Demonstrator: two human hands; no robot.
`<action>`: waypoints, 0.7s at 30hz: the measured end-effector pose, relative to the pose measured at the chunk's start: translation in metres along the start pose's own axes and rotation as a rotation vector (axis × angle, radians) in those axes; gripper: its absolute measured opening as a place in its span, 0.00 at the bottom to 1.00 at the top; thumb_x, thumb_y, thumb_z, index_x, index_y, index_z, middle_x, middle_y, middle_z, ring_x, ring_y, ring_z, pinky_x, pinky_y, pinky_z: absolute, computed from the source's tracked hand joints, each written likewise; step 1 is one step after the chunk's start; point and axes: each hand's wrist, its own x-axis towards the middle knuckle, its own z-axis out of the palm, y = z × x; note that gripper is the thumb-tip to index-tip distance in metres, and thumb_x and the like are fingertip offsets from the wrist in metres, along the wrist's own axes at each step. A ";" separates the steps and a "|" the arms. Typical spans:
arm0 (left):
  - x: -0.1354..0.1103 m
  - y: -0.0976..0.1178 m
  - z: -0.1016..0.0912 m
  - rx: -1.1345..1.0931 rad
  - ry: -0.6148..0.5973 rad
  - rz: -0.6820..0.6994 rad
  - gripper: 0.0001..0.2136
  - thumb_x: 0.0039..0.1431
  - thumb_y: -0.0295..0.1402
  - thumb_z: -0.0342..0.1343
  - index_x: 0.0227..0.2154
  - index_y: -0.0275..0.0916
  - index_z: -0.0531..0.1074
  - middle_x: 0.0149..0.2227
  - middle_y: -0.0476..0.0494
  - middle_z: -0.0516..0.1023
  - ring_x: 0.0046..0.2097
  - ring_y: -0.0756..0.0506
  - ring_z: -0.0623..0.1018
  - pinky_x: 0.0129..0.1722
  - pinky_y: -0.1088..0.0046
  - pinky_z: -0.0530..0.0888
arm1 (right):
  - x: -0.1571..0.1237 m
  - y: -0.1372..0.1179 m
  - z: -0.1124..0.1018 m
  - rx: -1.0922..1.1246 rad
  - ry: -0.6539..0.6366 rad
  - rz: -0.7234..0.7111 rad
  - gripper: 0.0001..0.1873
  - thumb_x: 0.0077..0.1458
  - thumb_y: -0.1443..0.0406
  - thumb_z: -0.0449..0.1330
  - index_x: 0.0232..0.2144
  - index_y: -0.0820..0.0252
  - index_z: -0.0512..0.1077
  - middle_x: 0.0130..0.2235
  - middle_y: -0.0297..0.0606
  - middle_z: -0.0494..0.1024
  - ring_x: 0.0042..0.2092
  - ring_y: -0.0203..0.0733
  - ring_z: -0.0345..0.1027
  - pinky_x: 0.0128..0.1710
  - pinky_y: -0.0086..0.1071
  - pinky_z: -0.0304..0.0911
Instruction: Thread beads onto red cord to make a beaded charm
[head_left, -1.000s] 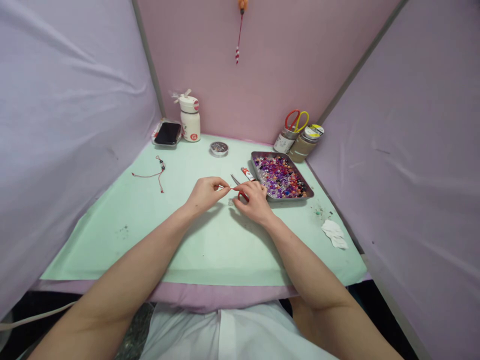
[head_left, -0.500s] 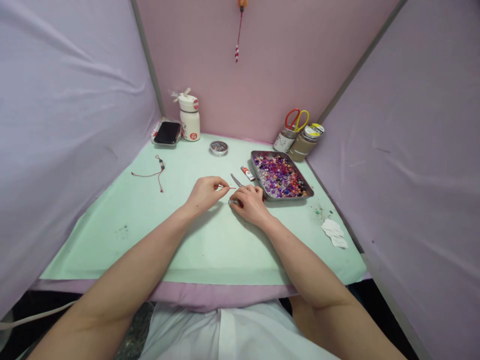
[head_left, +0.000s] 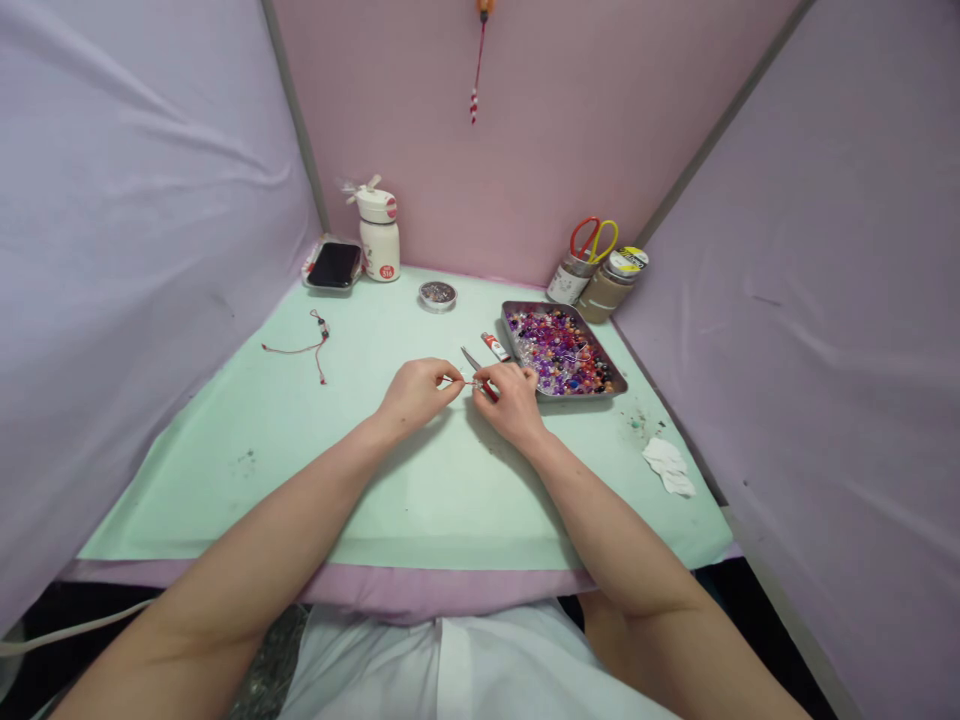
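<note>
Over the middle of the pale green mat [head_left: 315, 450], my left hand [head_left: 415, 392] pinches the end of a thin red cord [head_left: 466, 382]. My right hand [head_left: 511, 398] is closed in a pinch at the cord's tip, holding something small and clear that looks like a bead. The two hands almost touch. A metal tray [head_left: 615, 380] full of purple, pink and clear beads sits just right of my right hand. Small metal scissors [head_left: 471, 359] and a red and white tube [head_left: 494, 347] lie just behind the hands.
A finished red cord with beads [head_left: 315, 340] lies at the left. At the back stand a white bottle [head_left: 379, 237], a phone [head_left: 335, 266], a small round tin [head_left: 438, 296] and two jars [head_left: 600, 280], one holding scissors. White paper scraps [head_left: 669, 468] lie at the right. Cloth walls enclose the table.
My right hand dipped to the mat near a small clear bead, then rose back to the cord's tip. My left hand kept its pinch on the cord.
</note>
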 end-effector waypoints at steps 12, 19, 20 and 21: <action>-0.002 0.003 0.001 0.114 0.002 0.018 0.09 0.55 0.32 0.51 0.30 0.40 0.78 0.35 0.46 0.81 0.35 0.47 0.76 0.37 0.72 0.69 | 0.000 0.002 0.002 -0.025 0.040 -0.022 0.04 0.54 0.65 0.56 0.33 0.55 0.70 0.35 0.33 0.78 0.43 0.43 0.66 0.45 0.39 0.43; -0.003 0.004 0.003 0.228 0.009 0.046 0.10 0.56 0.32 0.50 0.31 0.40 0.77 0.35 0.46 0.81 0.36 0.46 0.76 0.37 0.71 0.69 | 0.000 0.002 0.002 -0.052 0.031 -0.026 0.05 0.55 0.64 0.55 0.34 0.55 0.70 0.35 0.34 0.78 0.43 0.44 0.65 0.45 0.40 0.43; -0.003 0.004 0.003 0.242 0.010 0.052 0.10 0.57 0.32 0.50 0.31 0.40 0.77 0.35 0.46 0.81 0.36 0.46 0.76 0.37 0.71 0.69 | 0.000 0.002 0.002 -0.054 0.029 -0.026 0.05 0.55 0.64 0.55 0.34 0.55 0.70 0.35 0.34 0.78 0.43 0.44 0.65 0.45 0.40 0.43; -0.003 0.004 0.003 0.253 0.011 0.057 0.10 0.57 0.32 0.50 0.31 0.40 0.77 0.35 0.46 0.81 0.37 0.45 0.76 0.37 0.71 0.69 | 0.000 0.002 0.002 -0.055 0.029 -0.026 0.05 0.55 0.64 0.55 0.34 0.55 0.70 0.35 0.35 0.78 0.43 0.44 0.65 0.45 0.40 0.43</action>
